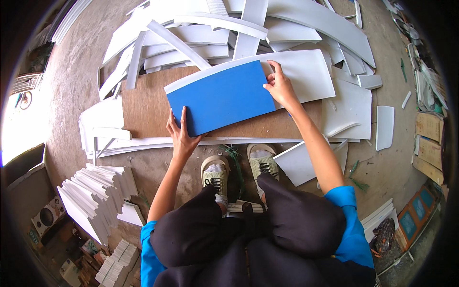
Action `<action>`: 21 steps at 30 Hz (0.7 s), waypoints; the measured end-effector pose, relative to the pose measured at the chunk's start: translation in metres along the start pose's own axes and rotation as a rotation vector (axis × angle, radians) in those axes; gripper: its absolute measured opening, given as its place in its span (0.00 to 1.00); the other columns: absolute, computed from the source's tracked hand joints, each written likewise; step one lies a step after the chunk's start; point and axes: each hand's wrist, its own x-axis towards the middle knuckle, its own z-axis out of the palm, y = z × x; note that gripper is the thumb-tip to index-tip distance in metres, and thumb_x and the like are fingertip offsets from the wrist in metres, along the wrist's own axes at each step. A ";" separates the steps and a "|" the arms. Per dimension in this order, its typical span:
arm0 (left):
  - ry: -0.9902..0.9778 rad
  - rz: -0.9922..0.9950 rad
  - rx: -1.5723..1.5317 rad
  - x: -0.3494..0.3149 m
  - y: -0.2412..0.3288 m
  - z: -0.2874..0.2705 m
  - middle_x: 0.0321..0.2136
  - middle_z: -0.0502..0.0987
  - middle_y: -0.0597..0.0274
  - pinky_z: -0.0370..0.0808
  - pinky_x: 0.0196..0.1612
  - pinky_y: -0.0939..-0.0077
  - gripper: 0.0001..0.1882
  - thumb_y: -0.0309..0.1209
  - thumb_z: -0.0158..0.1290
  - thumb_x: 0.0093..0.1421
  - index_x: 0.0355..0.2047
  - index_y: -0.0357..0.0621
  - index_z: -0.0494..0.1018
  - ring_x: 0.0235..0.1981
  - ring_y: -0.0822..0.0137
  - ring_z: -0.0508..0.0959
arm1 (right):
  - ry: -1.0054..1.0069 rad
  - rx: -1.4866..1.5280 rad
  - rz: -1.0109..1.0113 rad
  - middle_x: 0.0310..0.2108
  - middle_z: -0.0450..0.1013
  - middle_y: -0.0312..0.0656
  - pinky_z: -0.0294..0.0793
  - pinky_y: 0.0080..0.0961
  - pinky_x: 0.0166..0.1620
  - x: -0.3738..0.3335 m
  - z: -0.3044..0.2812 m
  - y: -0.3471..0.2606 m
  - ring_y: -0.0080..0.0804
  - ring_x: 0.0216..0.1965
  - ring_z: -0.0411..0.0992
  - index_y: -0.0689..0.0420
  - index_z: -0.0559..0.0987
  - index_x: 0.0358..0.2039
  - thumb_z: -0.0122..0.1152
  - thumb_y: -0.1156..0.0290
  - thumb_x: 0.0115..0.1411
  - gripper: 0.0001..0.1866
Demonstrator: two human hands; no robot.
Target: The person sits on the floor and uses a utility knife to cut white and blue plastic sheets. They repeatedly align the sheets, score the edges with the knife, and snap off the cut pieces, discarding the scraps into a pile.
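A flat blue rectangular board [220,98] lies slightly tilted over a long white board [306,74], whose strip shows above it and whose wider part extends to the right. My left hand [180,136] grips the blue board's lower left corner, thumb on top and the other fingers along the side. At its upper right end, my right hand [281,88] holds the edge with bent fingers, index and thumb spaced apart along it; the palm is over the white board. Beneath both boards is a brown wooden panel [148,112].
White offcuts and curved strips [186,40] are heaped beyond the panel. Left of my feet stands a stack of white pieces [98,198]. A white piece [385,126] lies on the floor at right; cardboard boxes [429,143] line the right side.
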 end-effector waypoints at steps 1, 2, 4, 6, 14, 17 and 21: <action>0.003 -0.003 0.003 0.000 -0.001 0.001 0.57 0.41 0.38 0.52 0.56 0.49 0.55 0.38 0.67 0.32 0.60 0.54 0.48 0.55 0.42 0.49 | -0.005 0.036 0.015 0.30 0.71 0.44 0.71 0.31 0.38 0.000 -0.002 -0.003 0.37 0.33 0.71 0.53 0.57 0.53 0.60 0.81 0.45 0.35; 0.006 -0.007 0.007 0.000 -0.001 0.001 0.57 0.41 0.38 0.52 0.56 0.49 0.55 0.38 0.67 0.32 0.60 0.54 0.48 0.55 0.42 0.49 | -0.011 0.071 0.030 0.29 0.71 0.45 0.70 0.33 0.39 0.000 -0.003 -0.007 0.39 0.34 0.71 0.54 0.58 0.53 0.60 0.81 0.45 0.34; 0.001 -0.008 0.002 0.000 -0.001 0.001 0.57 0.41 0.38 0.52 0.56 0.49 0.55 0.38 0.67 0.32 0.60 0.53 0.48 0.55 0.42 0.49 | -0.013 0.056 0.004 0.29 0.71 0.45 0.70 0.33 0.38 0.000 -0.004 -0.006 0.39 0.33 0.71 0.55 0.58 0.53 0.61 0.81 0.44 0.34; 0.006 -0.007 -0.004 -0.001 -0.001 0.000 0.57 0.42 0.38 0.52 0.56 0.49 0.55 0.39 0.67 0.32 0.60 0.53 0.48 0.55 0.41 0.49 | -0.031 0.037 0.006 0.29 0.70 0.45 0.70 0.33 0.39 0.000 -0.005 -0.009 0.39 0.34 0.71 0.55 0.58 0.53 0.61 0.81 0.44 0.35; -0.093 -0.001 0.204 0.004 0.010 -0.010 0.58 0.40 0.36 0.50 0.59 0.53 0.55 0.44 0.65 0.36 0.60 0.44 0.47 0.57 0.41 0.48 | 0.069 -0.273 -0.176 0.35 0.68 0.55 0.64 0.37 0.47 -0.006 -0.004 -0.007 0.46 0.42 0.66 0.59 0.48 0.58 0.61 0.79 0.46 0.42; -0.222 0.222 0.397 0.016 0.012 -0.018 0.59 0.38 0.35 0.46 0.61 0.56 0.56 0.47 0.63 0.37 0.58 0.30 0.44 0.61 0.44 0.42 | -0.047 -0.235 -0.107 0.31 0.68 0.58 0.66 0.38 0.44 -0.002 -0.009 -0.007 0.49 0.39 0.68 0.60 0.44 0.58 0.61 0.77 0.47 0.44; -0.387 0.303 0.387 0.028 0.016 -0.020 0.59 0.39 0.34 0.44 0.62 0.57 0.54 0.44 0.60 0.42 0.57 0.25 0.39 0.62 0.44 0.39 | -0.148 -0.218 -0.037 0.30 0.70 0.53 0.69 0.33 0.39 0.004 -0.008 -0.006 0.41 0.30 0.72 0.54 0.46 0.59 0.60 0.80 0.46 0.43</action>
